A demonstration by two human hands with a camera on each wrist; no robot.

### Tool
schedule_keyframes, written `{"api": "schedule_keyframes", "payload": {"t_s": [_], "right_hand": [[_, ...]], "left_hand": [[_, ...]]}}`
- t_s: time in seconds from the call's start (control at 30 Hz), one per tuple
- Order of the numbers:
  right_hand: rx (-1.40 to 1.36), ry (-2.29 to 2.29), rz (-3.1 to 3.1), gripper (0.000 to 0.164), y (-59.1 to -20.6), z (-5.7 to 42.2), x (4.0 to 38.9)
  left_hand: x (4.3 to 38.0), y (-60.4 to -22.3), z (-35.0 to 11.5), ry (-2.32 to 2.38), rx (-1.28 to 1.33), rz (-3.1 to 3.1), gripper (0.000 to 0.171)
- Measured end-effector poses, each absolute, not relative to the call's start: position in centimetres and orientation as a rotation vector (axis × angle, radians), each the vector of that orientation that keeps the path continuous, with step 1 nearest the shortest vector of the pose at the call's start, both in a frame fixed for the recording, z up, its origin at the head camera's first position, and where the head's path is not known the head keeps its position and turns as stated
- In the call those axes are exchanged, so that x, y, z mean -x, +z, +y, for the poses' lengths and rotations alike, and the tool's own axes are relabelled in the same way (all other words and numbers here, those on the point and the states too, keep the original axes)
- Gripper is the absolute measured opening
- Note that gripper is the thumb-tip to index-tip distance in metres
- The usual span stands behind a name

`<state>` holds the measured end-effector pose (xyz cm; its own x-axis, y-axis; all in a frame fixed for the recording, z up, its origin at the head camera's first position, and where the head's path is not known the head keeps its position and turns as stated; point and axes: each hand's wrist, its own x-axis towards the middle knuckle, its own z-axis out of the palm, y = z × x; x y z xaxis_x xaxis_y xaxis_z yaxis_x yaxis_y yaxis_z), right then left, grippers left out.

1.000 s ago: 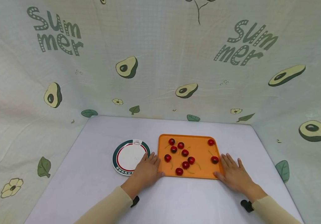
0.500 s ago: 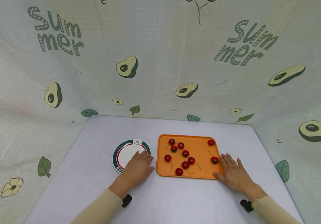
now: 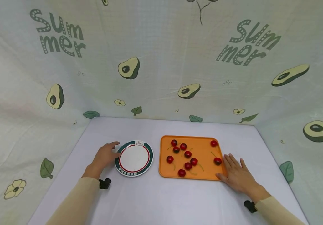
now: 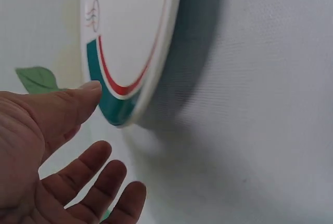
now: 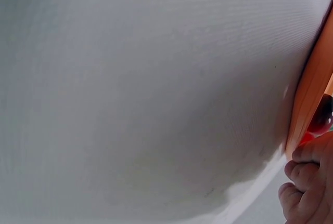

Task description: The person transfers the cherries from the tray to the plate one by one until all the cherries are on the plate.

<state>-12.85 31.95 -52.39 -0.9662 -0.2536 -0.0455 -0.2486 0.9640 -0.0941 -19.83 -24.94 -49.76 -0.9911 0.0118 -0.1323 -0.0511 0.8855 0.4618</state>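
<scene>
At the left side of a white plate [image 3: 134,158] with a green and red rim is my left hand [image 3: 103,158]. Its thumb lies at the plate's rim; whether it touches cannot be made out. The other fingers [image 4: 106,182] are spread apart, with nothing between them and the thumb in the left wrist view. My right hand [image 3: 238,177] rests along the right edge of an orange tray [image 3: 203,150], fingers extended and thumb at the near corner. Several red cherries [image 3: 188,166] with stems lie in the tray, mostly in its left half.
Plate and tray stand side by side on a white tabletop [image 3: 167,200], with a gap between them. A pale cloth [image 3: 156,47] printed with avocados and leaves hangs behind and along both sides. A black wrist device [image 3: 105,183] sits at my left cuff.
My left hand has left the tray's left edge, passed over the plate and come round to the plate's left side. The right hand stays at the tray's right edge.
</scene>
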Motion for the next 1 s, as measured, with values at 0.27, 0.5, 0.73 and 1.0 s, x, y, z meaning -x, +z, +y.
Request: {"api": "schedule_keyframes", "payload": {"t_s": [0.27,0.5,0.73,1.0], "right_hand": [[0.384,-0.138,3.055,0.096,-52.5,32.0,13.0],[0.391,-0.116,3.057,0.096,-52.5,32.2,13.1],[0.392,-0.115,3.048,0.097,-52.2,32.1,13.2],[0.398,-0.093,3.053,0.098,-52.2,32.1,13.5]], "left_hand": [[21.0,-51.4,-25.7,1.005,0.152,2.715,0.067],[20.4,-51.2,-25.4,1.179,0.144,2.535,0.074],[19.9,-51.1,-25.5,1.298,0.185,2.403,0.073],[19.8,-51.0,-25.6,1.389,0.255,2.291,0.071]]}}
